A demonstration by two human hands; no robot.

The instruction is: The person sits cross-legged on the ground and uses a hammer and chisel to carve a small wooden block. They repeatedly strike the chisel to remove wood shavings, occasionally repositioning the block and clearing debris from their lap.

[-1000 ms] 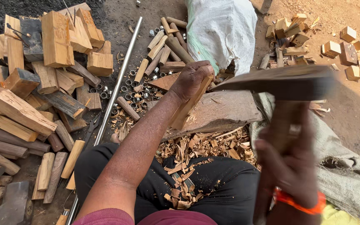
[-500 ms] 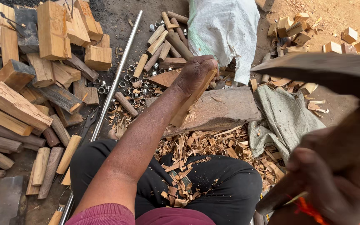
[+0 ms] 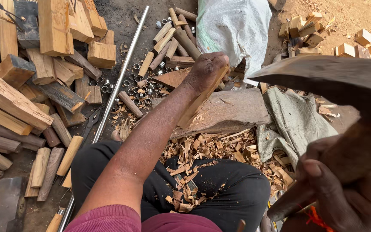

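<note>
Left hand: left hand (image 3: pixel 209 68) at upper centre, fist clenched round top of pale slanted wooden stick (image 3: pixel 200 101), lower end on grey-brown chopping log (image 3: pixel 228 114)
Right hand: right hand (image 3: pixel 344 193) at lower right, wrapped round handle of dark broad-bladed hatchet (image 3: pixel 327 77), raised
Handling: stick looks light, stiff, splintery; grip top end, clear of blade

The left hand (image 3: pixel 209 68) grips the top of a slim wooden stick (image 3: pixel 200 99), holding it tilted with its lower end on a flat wooden chopping block (image 3: pixel 232 112); the right hand (image 3: pixel 344 189), close to the camera, clasps the wooden handle of an adze-like tool whose broad dark blade (image 3: pixel 327 75) hangs raised above the block; wood shavings (image 3: pixel 207 148) litter the ground and the person's dark trousers (image 3: pixel 220 189); a long metal rod (image 3: pixel 117 81) lies beside piled wood billets (image 3: pixel 44 68); small metal rings (image 3: pixel 134 83) lie scattered near a white sack (image 3: pixel 232 25).
</note>
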